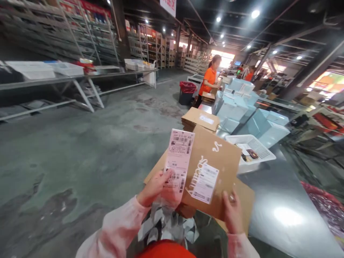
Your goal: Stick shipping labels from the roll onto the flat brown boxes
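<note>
1. Two hands were in view, one to each item: the left hand [153,188] had one label strip [178,152], the right hand [233,211] one cardboard package [216,154].
2. The left hand pinched the strip's lower left edge, thumb laid over the print. The right hand pinched the package's lower right edge; some of its fingers were hidden.
3. Two printed sections showed on the strip, one above the other. One white label [206,184] lay on the package, partly over white lettering [201,168].
4. More brown cardboard [246,202] showed beneath, at the left and lower right; whether this was one piece or two could not be told.
5. The strip's long axis ran away from the body, its far end leaning slightly right. The package's long axis ran much the same way, far end tipped right, printed face up; the lettering ran along that length.
6. Both were held before the body, at the left side of the metal bench [276,193], with the strip overlapping the package's left edge.
7. Beyond lay one stack of cardboard [200,116] and, to its right, one white basket [268,154] with a few printed items inside.
</note>
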Demonstrator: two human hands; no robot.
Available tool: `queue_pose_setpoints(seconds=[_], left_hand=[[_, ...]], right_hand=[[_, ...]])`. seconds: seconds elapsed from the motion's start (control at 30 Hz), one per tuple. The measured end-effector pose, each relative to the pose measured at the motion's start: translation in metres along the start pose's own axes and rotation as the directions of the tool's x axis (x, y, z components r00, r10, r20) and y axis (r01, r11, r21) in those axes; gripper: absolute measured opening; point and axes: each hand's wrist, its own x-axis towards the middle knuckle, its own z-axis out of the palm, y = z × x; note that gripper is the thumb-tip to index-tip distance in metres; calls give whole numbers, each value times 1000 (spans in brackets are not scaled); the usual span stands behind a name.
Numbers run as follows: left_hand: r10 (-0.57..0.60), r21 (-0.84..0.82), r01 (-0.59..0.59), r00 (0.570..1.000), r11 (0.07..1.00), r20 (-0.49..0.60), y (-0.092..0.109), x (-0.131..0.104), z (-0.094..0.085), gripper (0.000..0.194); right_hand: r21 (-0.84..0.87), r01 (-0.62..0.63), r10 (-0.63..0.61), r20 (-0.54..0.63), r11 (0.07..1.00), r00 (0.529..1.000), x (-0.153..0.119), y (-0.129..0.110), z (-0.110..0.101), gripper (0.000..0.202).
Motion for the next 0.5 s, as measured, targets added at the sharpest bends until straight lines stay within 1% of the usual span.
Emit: queue_pose_setpoints(seconds=[0.03, 0.07, 0.1, 0.13, 0.17, 0.2, 0.23, 0.27, 0.3, 0.33, 0.37, 0.4, 0.43, 0.47, 0.5], left_hand=[[-26, -110, 27, 1000, 994, 16, 3, -11, 3, 62], [-47, -155, 47, 999, 987, 6, 5, -21, 5, 61], [-53, -161, 49, 998, 986, -24, 6, -28, 6, 59], [-42, -141, 34, 998, 989, -55, 5, -33, 7, 56], [-18, -108, 9, 997, 994, -78, 2, -37, 8, 54], [10, -72, -16, 996, 997, -85, -3, -39, 9, 52], [31, -38, -34, 997, 999, -70, -9, -40, 11, 50], [38, -4, -38, 999, 999, -28, -16, -41, 13, 49], [28, 31, -29, 999, 999, 35, -23, -42, 16, 48], [12, 64, -19, 994, 998, 105, -29, -42, 18, 47], [6, 85, -20, 987, 996, 158, -34, -42, 19, 46], [16, 88, -32, 984, 996, 176, -37, -43, 20, 48], [39, 72, -50, 987, 996, 156, -38, -43, 19, 50], [56, 51, -62, 993, 997, 107, -38, -43, 17, 52], [60, 35, -62, 997, 998, 51, -38, -44, 14, 51]], right_hand=[[-11, -33, 33, -65, 999, 997, 7, -1, -27, 93], [-56, -83, 75, -124, 995, 989, 15, -2, -52, 92], [-148, -138, 110, -181, 979, 977, 21, -4, -73, 90], [-271, -171, 107, -235, 947, 966, 26, -6, -87, 87], [-389, -185, 84, -263, 902, 961, 27, -10, -92, 84], [-466, -166, 50, -252, 869, 966, 23, -14, -87, 82], [-484, -99, 11, -181, 870, 983, 15, -19, -74, 79], [-434, -2, -18, -42, 901, 999, 2, -25, -54, 78], [-273, 82, -50, 122, 959, 991, -15, -31, -28, 76], [-57, 127, -95, 394, 990, 914, -34, -37, 0, 77], [98, 101, -140, 590, 990, 795, -55, -42, 27, 75], [177, 79, -168, 573, 981, 802, -74, -46, 51, 60], [213, 68, -187, 609, 975, 770, -90, -49, 71, 50], [221, 68, -195, 627, 973, 754, -103, -51, 85, 44], [215, 72, -198, 650, 974, 734, -111, -53, 95, 41]])
